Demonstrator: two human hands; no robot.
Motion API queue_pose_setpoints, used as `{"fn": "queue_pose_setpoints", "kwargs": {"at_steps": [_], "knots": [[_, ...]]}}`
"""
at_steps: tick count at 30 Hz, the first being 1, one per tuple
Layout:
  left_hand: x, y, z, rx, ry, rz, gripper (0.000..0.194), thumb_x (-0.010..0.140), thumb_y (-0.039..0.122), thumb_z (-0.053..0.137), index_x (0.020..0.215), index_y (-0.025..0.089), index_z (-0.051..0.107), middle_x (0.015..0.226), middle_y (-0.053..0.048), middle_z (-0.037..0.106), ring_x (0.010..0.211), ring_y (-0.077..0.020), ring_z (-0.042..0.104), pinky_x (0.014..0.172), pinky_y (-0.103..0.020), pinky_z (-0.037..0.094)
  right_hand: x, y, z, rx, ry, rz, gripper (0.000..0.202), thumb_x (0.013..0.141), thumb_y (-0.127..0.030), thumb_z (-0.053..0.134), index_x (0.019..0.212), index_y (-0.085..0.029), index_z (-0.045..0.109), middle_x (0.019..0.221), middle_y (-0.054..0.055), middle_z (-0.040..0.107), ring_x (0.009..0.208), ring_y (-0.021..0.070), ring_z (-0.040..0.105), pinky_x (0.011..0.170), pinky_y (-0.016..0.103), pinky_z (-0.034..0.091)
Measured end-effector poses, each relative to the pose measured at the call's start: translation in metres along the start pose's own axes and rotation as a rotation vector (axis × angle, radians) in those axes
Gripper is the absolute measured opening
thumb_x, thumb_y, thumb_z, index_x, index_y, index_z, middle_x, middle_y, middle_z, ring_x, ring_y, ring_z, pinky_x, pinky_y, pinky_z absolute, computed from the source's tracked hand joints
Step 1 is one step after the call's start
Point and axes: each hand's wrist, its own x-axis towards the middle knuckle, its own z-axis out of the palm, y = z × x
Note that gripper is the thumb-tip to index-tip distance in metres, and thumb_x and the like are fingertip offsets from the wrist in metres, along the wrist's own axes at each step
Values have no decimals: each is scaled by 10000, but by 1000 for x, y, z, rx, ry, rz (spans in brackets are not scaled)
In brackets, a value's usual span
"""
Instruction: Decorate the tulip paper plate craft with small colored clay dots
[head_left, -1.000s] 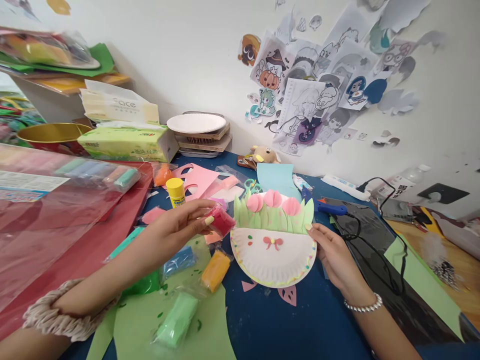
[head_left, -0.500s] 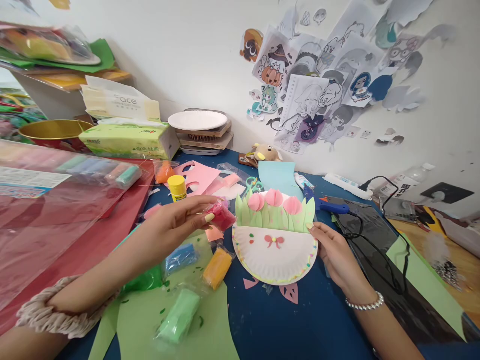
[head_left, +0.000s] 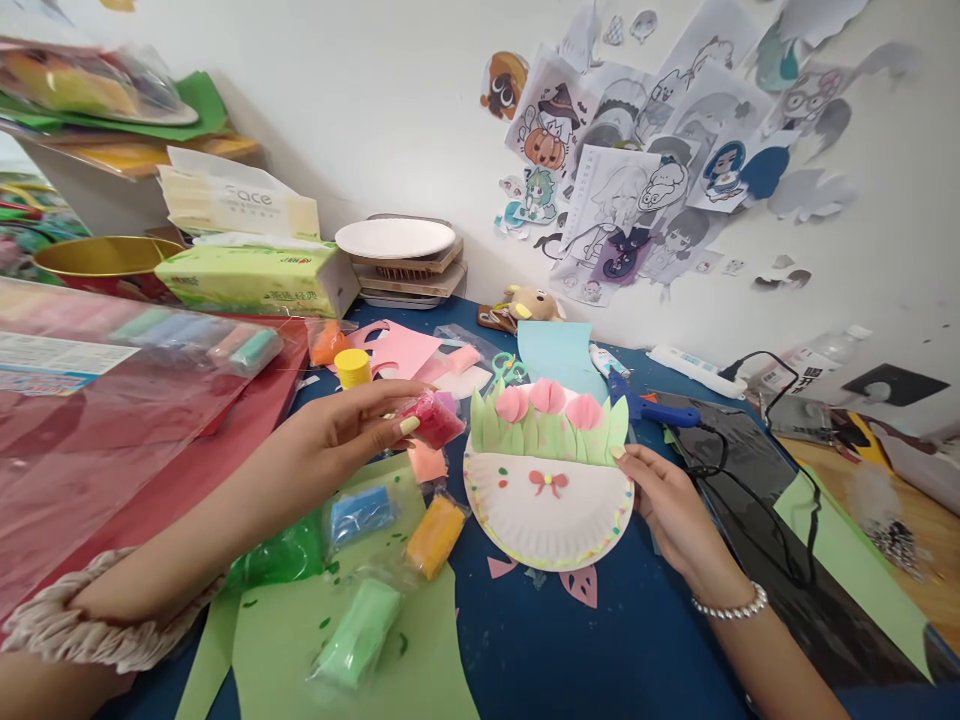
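Observation:
Between thumb and fingers, my left hand (head_left: pixel 367 425) pinches a small bag of dark pink clay (head_left: pixel 431 420), held just left of the plate. My right hand (head_left: pixel 664 500) grips the right edge of a paper plate craft (head_left: pixel 551 515). Pink paper tulips (head_left: pixel 547 397) and light green paper leaves (head_left: pixel 551 440) rise along the plate's upper part. A small red bow (head_left: pixel 549 482) and a few red and green dots show on its white front, and coloured bits run round its rim. Bagged yellow clay (head_left: pixel 435 537), blue clay (head_left: pixel 361 515) and light green clay (head_left: pixel 361 630) lie left of it.
A yellow-capped glue stick (head_left: pixel 352 368), green scissors (head_left: pixel 510 368) and a blue glue gun (head_left: pixel 664 412) lie behind the hands. A tissue box (head_left: pixel 259 278) stands at the back left. Pink paper scraps (head_left: pixel 580 587) lie below the plate; a black cable (head_left: pixel 772 555) is at right.
My left hand has moved a little left, away from the plate, carrying the bag of dark pink clay. My right hand and the plate are almost unmoved.

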Motion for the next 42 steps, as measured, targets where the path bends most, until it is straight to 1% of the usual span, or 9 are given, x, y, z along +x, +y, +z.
{"fn": "queue_pose_setpoints", "kwargs": {"at_steps": [16, 20, 25, 30, 33, 35, 37, 39, 42], "knots": [[-2, 6, 4, -33, 11, -17, 276, 777, 352, 545, 1024, 241, 598, 1034, 1, 675, 832, -170, 664, 750, -302, 545, 0, -1, 1, -27, 27, -40, 302, 622, -470, 680, 682, -186, 597, 654, 25, 607, 589, 160, 556, 498, 235, 425], [-3, 7, 8, -47, -1, -47, 295, 763, 350, 554, 1035, 239, 579, 967, 18, 690, 800, -163, 670, 711, -283, 556, -2, -4, -2, -57, 5, -45, 314, 629, -477, 673, 766, -197, 630, 763, 52, 647, 677, 189, 597, 548, 253, 468], [-6, 10, 17, -77, 9, -27, 183, 777, 299, 520, 919, 200, 577, 856, 19, 707, 757, -134, 667, 661, -234, 542, -1, -5, -7, -183, 32, -79, 362, 660, -489, 640, 882, -203, 643, 892, 83, 676, 785, 235, 621, 612, 289, 485], [-9, 6, 17, 15, -27, -14, 150, 780, 344, 540, 858, 217, 523, 878, 1, 713, 841, -177, 663, 710, -287, 530, 7, 3, -17, -325, 93, -179, 339, 710, -489, 589, 891, -203, 612, 923, 82, 671, 822, 235, 620, 680, 315, 491], [-12, 7, 16, 190, -1, 95, 129, 799, 348, 525, 848, 230, 540, 947, -8, 695, 869, -199, 655, 699, -290, 528, 6, 3, -22, -496, 241, -337, 337, 752, -463, 549, 973, -209, 568, 981, 95, 636, 889, 246, 599, 717, 353, 494], [-15, 10, 17, 287, -4, 168, 119, 813, 327, 518, 882, 243, 566, 980, 2, 689, 856, -189, 658, 690, -268, 525, 1, -2, -20, -633, 391, -534, 296, 785, -411, 526, 1004, -215, 548, 1025, 98, 603, 929, 240, 576, 755, 366, 485], [-17, 11, 19, 357, 8, 249, 130, 819, 310, 519, 918, 254, 581, 978, 15, 695, 855, -177, 659, 703, -252, 521, -9, -10, -12, -724, 448, -735, 219, 819, -343, 495, 992, -223, 553, 1014, 93, 590, 922, 221, 569, 772, 359, 480], [-19, 11, 22, 435, 43, 352, 147, 819, 301, 526, 945, 248, 582, 975, 9, 701, 862, -177, 658, 716, -253, 517, -21, -19, 4, -777, 340, -895, 152, 836, -275, 480, 950, -249, 577, 957, 72, 608, 864, 201, 587, 732, 337, 491], [-21, 8, 26, 569, 65, 494, 177, 821, 294, 527, 987, 242, 562, 974, -10, 703, 807, -180, 671, 669, -262, 517, -36, -31, 39, -783, 40, -1110, 162, 823, -225, 523, 960, -262, 601, 899, 49, 636, 791, 186, 610, 668, 319, 514]]}}
